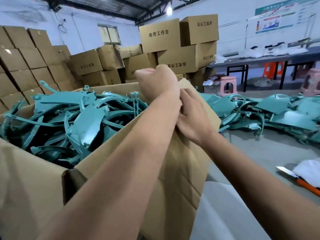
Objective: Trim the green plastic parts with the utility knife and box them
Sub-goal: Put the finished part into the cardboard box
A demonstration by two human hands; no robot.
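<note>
A big open cardboard box [43, 179] in front of me is heaped with teal-green plastic parts [78, 118]. My left hand [155, 82] is raised over its far right corner, curled into a fist with nothing visible in it. My right hand [192, 116] lies over the box's upright flap [181, 167], its bent fingers against my left wrist; the fingertips and thumb are hidden. The utility knife [304, 183], orange-handled with its blade out, lies on the grey surface at the lower right, apart from both hands.
More green parts [280, 115] are piled on the grey surface to the right. A white cloth [308, 169] partly covers the knife. Stacked cartons [161, 35] fill the back. Pink stools [227, 85] and a long bench [259, 59] stand at the far right.
</note>
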